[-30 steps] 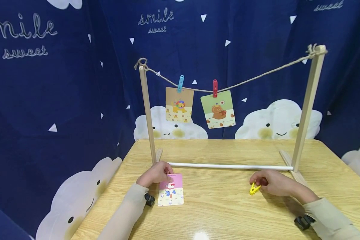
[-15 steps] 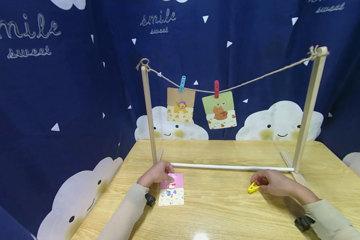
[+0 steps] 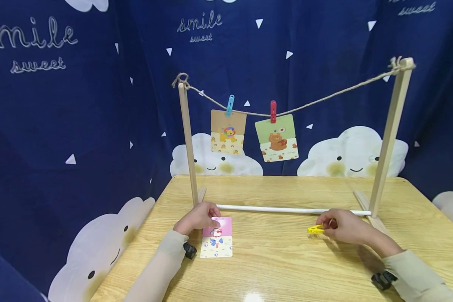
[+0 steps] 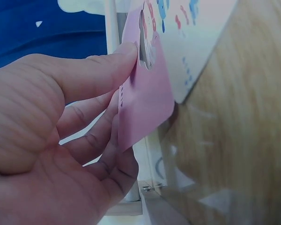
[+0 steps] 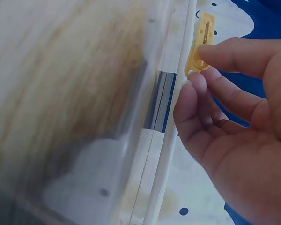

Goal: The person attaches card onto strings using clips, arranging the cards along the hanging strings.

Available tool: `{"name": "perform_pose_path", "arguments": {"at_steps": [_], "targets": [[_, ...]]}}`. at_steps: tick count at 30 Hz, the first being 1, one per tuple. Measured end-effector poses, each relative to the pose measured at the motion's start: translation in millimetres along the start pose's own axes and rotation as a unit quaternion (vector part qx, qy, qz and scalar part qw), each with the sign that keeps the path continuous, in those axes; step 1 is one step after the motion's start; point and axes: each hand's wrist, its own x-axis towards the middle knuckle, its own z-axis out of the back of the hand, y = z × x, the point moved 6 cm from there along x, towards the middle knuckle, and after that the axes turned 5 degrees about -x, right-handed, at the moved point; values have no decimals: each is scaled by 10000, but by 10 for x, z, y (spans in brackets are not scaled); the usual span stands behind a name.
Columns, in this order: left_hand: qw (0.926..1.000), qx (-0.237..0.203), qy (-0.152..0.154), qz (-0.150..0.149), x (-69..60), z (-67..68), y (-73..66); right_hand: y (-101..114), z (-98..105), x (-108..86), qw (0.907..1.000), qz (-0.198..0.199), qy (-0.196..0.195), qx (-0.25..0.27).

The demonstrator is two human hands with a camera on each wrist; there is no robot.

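Note:
My left hand [image 3: 199, 218] pinches the top edge of a pink and cream card [image 3: 217, 243] with a small white character on it. In the left wrist view the thumb presses the front of the card, with fingers behind it. Over the right part of the table, my right hand [image 3: 345, 226] holds a yellow clothespin [image 3: 315, 229] between thumb and fingers, its free end pointing left. The right wrist view shows the clothespin [image 5: 205, 35] with the thumb on its side.
A twine line [image 3: 336, 92] sags between two wooden posts [image 3: 391, 138]. From it hang a lion card [image 3: 228, 134] under a blue clothespin [image 3: 230, 105] and a bear card [image 3: 277, 140] under a red clothespin [image 3: 273, 111]. A white rod [image 3: 272, 209] joins the posts low down.
The yellow clothespin has turned in my right hand, from its ends pointing down to lying sideways, and the hand has risen slightly. My left hand and card stay nearly still.

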Motion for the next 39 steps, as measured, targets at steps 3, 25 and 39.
{"name": "perform_pose_path", "arguments": {"at_steps": [3, 25, 39], "targets": [[10000, 20, -4, -58, 1, 6, -12, 8, 27, 6, 9998, 19, -147, -106], [9998, -55, 27, -173, -13, 8, -34, 82, 138, 14, 9976, -40, -641, -253], [9978, -58, 56, -655, -26, 69, -119, 49, 86, 15, 9994, -68, -303, 162]]}}
